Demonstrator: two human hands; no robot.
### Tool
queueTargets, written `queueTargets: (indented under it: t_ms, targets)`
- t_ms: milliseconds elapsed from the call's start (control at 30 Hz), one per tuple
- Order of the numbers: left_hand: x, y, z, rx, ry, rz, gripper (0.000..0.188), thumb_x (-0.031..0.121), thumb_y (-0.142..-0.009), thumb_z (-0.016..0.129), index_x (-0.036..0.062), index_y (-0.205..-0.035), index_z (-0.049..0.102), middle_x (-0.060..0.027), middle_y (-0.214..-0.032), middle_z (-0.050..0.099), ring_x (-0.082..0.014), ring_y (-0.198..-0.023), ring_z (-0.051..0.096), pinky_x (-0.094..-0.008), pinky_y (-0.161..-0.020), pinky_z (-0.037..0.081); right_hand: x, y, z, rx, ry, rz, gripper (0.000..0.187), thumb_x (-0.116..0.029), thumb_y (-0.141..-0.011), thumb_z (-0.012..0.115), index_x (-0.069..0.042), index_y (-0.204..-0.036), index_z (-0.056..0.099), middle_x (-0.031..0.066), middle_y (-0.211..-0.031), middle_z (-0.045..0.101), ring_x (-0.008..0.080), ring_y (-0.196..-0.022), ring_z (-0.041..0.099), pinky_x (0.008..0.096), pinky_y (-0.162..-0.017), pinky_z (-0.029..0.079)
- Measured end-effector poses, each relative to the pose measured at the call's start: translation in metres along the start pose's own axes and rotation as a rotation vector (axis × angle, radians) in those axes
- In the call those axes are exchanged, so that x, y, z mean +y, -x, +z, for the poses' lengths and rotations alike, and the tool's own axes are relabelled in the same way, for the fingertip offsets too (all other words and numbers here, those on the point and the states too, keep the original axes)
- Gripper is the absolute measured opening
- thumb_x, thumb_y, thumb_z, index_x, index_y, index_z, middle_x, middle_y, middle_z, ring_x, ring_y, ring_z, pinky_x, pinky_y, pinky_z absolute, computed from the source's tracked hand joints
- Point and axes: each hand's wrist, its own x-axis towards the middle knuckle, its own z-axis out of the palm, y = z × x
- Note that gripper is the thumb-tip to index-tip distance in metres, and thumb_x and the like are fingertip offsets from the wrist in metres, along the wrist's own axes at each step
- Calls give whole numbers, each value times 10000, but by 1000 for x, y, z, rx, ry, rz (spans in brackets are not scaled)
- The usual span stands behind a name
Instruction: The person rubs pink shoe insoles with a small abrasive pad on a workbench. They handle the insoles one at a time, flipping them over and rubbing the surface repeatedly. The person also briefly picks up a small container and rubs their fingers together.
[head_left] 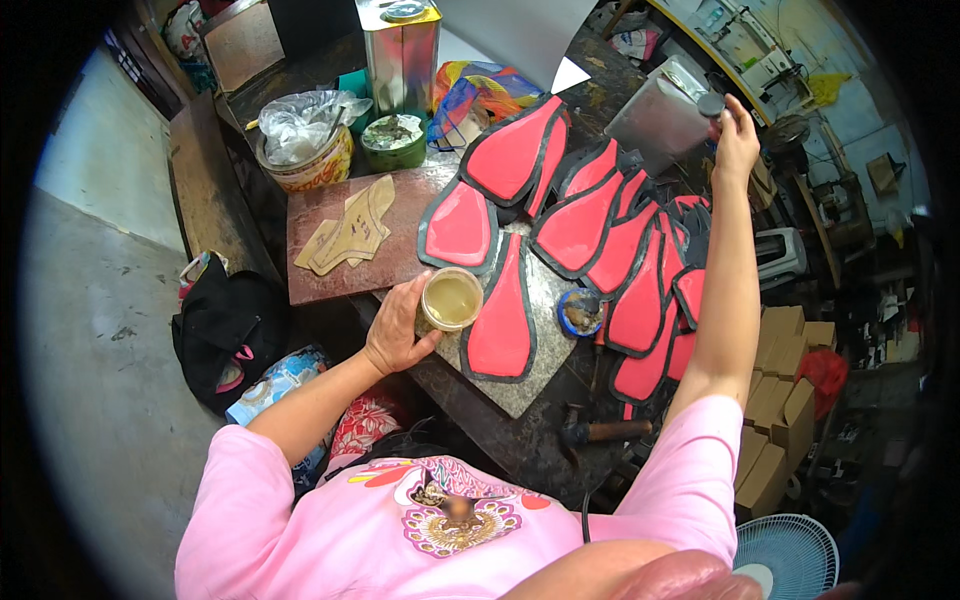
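My left hand (396,325) is wrapped round a small clear tub (452,300) with pale yellowish liquid in it, above the table's near edge. Far off to the right, my raised right hand (737,145) has its fingers closed at a dark round cap-like piece (711,105). That piece is beside the upper corner of a silvery rectangular can (662,118); whether they touch I cannot tell. Between my arms lie several pink, black-edged teardrop panels (500,325), overlapping toward the right. One panel is right beside the tub.
Brown paper patterns (350,230) lie on a reddish board (310,278). A blue-rimmed pot (580,313) and a hammer (612,431) are near the middle. Behind stand a tall metal can (400,60), a green tub (394,150) and a plastic-covered bucket (305,160). Cardboard boxes (780,400) are stacked at right.
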Motion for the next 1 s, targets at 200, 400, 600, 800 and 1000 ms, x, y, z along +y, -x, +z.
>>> queueTargets:
  t_ms: [200,400,600,800,1000]
  targets:
    - [3,-3,-5,-27,22,-24,893,229,-812,731,-38,-1517,251,-268,-1446,458,-432,-1235,522,-489,-1071,409,49,-86,42,-64,328,14,373,-101,-993,580,-135,-1361,633,22,-1121,691,107,-932,657,277,-775,515]
    - [2,-4,-7,-36,23,-16,883,236,-813,734,-34,-1510,265,-266,-1449,461,-423,-1219,543,-481,-1041,438,85,-127,58,-152,124,193,455,-114,-972,620,-93,-1423,573,53,-1171,682,154,-993,664,306,-843,519]
    - [2,-5,-7,-30,29,-4,888,229,-811,733,-24,-1517,258,-268,-1453,460,-420,-1206,555,-486,-1022,454,116,-153,41,-134,805,-8,416,-266,-880,717,-180,-1287,697,64,-1094,749,213,-1039,703,350,-889,534]
    - [3,-4,-7,-35,14,-13,914,225,-796,742,-25,-1523,247,-270,-1456,456,-422,-1207,552,-488,-1027,449,110,-128,40,-70,1109,-123,295,-393,-866,697,-292,-1136,764,109,-1127,737,299,-1081,686,412,-954,509]
    - [3,-4,-7,-48,0,-24,897,249,-810,737,-34,-1516,261,-262,-1459,455,-418,-1218,543,-482,-1036,442,93,-106,46,-109,1244,-222,304,-332,-911,661,-279,-1203,724,141,-1112,714,338,-1077,668,443,-936,514]
